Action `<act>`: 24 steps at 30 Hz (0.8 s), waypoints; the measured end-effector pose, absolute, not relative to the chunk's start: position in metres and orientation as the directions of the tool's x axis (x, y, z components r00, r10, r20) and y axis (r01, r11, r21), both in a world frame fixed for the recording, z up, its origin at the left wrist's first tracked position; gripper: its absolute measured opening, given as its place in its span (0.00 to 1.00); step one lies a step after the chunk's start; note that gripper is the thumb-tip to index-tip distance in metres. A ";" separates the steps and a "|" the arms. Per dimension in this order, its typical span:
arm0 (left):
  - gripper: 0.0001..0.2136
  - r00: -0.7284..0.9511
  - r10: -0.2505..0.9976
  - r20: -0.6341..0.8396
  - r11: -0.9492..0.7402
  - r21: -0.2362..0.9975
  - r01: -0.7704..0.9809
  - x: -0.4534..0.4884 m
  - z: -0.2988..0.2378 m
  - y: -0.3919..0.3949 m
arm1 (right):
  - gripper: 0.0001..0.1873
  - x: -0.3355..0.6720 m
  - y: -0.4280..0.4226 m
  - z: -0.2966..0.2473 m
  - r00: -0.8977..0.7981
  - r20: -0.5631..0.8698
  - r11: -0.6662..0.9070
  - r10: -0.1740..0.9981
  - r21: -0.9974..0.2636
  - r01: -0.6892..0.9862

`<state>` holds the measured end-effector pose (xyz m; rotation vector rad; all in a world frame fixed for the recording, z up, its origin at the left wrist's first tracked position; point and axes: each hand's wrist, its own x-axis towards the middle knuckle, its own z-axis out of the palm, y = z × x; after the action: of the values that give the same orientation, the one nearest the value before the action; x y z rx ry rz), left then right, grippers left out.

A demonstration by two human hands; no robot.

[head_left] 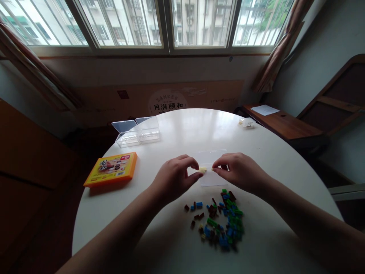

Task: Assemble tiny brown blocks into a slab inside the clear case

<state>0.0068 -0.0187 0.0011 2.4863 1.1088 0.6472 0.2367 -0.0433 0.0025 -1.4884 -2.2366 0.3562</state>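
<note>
My left hand [176, 176] is closed in a pinch on pale yellow building bricks [202, 169] that stick out past its fingertips. Just to their right, my right hand [238, 170] pinches a small yellow brick [212, 169], with a narrow gap between the two. Under and behind both hands lies a clear, flat plastic piece [213, 180], perhaps an open box; its exact shape is hard to make out. Closer to me, a loose pile of small bricks [235, 220] in green, blue, brown and some yellow spreads over the white table [171, 236].
An orange and yellow box [111, 169] lies at the table's left edge. Two clear plastic boxes [138, 136] with raised lids stand at the back left. A small clear bag [247, 123] rests at the back right. A wooden side table [288, 123] stands beyond.
</note>
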 end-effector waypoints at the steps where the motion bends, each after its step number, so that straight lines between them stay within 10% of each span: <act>1: 0.09 0.585 0.781 0.219 -0.610 0.467 0.640 0.007 0.000 -0.018 | 0.08 0.236 -0.043 0.001 -0.329 0.193 0.380 0.924 -0.398 0.835; 24: 0.15 0.591 0.807 0.006 -0.544 0.399 0.738 0.012 -0.011 -0.018 | 0.10 0.219 -0.034 -0.018 -0.295 0.146 0.318 0.944 -0.182 0.930</act>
<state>0.0120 -0.0182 -0.0109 2.4678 1.2493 0.2673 0.2194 -0.0340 -0.0182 -1.7100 -2.3583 0.0903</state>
